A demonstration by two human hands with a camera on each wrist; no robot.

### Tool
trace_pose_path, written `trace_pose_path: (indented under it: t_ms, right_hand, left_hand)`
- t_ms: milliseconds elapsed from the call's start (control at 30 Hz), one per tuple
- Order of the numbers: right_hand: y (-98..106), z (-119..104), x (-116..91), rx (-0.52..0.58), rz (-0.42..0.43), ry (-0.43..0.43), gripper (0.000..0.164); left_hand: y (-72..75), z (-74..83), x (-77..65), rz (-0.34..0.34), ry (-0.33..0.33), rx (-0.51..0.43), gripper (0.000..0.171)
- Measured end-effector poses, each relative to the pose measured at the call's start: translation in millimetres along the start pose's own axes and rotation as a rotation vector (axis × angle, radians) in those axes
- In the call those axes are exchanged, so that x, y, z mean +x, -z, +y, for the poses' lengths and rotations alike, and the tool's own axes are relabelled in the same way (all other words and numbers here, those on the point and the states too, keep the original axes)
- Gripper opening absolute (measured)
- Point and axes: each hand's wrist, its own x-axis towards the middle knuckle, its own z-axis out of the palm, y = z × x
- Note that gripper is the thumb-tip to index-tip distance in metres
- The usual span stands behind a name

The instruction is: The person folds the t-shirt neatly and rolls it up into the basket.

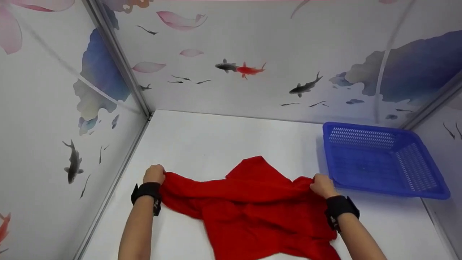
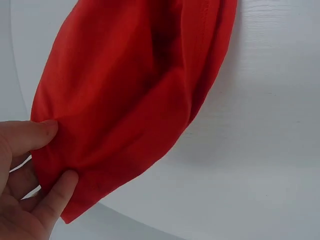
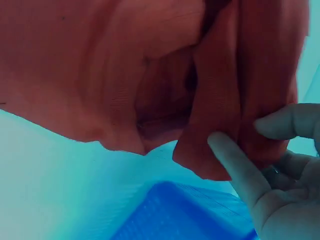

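Note:
A rumpled red shirt [image 1: 252, 209] is spread across the white table, with a pointed fold sticking up toward the back. At its left end, my left hand [image 1: 154, 174] pinches a sleeve between thumb and fingers; the left wrist view shows the sleeve [image 2: 115, 115] hanging in soft folds from that hand [image 2: 30, 170]. My right hand [image 1: 322, 185] grips the shirt's upper right edge. Up close in the right wrist view, the thumb and fingers of this hand [image 3: 280, 175] pinch a folded edge of the red fabric [image 3: 215, 115], beside a gap between its layers.
A blue plastic basket [image 1: 326, 155] with slotted sides stands at the back right, close beyond my right hand. Printed panels with fish and petals enclose the white table [image 1: 216, 141] at the back [image 1: 252, 94], left [image 1: 47, 119] and right.

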Motion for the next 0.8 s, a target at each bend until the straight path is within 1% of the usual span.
trace_pose_path:
  t_ms: [67, 167, 233, 300, 333, 400, 433, 467, 533, 600, 733, 767, 800]
  right_hand:
    - [-7, -7, 1, -0.046, 0.024, -0.023, 0.020]
    - [-17, -21, 3, -0.163, 0.117, -0.028, 0.020]
    - [-22, -31, 6, -0.215, 0.188, -0.013, 0.017]
    - [-27, -41, 9, -0.215, 0.213, 0.000, 0.016]
    - [-29, -45, 11, -0.192, 0.205, 0.004, 0.016]
    - [-34, -52, 14, -0.135, 0.157, -0.003, 0.016]
    - [-36, -55, 16, -0.112, 0.125, -0.017, 0.016]
    - [-39, -56, 17, -0.095, 0.097, -0.037, 0.016]
    - [-46, -57, 18, -0.093, 0.062, -0.075, 0.016]
    - [-52, -55, 18, -0.113, 0.059, -0.105, 0.015]
    - [-63, -47, 17, -0.152, 0.090, -0.136, 0.013]
    - [-65, -46, 17, -0.162, 0.105, -0.136, 0.013]
    - [-68, -44, 16, -0.173, 0.122, -0.132, 0.013]
  left_hand:
    - [-3.6, -0.7, -6.1, 0.011, 0.011, 0.009, 0.017]
    - [-11.2, -4.0, -12.0, 0.052, -0.001, 0.006, 0.019]
    - [-17.5, -5.2, -14.4, 0.119, -0.023, -0.013, 0.020]
    - [-24.4, -4.5, -16.0, 0.206, -0.047, -0.040, 0.021]
    - [-27.9, -3.6, -17.2, 0.252, -0.057, -0.057, 0.021]
    - [-35.9, -0.9, -20.6, 0.332, -0.063, -0.078, 0.020]
    - [-40.1, 0.2, -23.1, 0.354, -0.061, -0.081, 0.020]
    - [-44.7, 0.7, -26.0, 0.361, -0.052, -0.078, 0.019]
    - [-54.0, 0.5, -33.3, 0.348, -0.036, -0.069, 0.015]
    - [-62.9, -1.5, -40.9, 0.289, -0.022, -0.055, 0.015]
    - [-76.5, -7.8, -51.4, 0.155, -0.005, -0.042, 0.023]
    - [-78.9, -8.9, -52.9, 0.129, 0.003, -0.039, 0.025]
    - [-81.2, -9.6, -54.0, 0.116, 0.009, -0.036, 0.026]
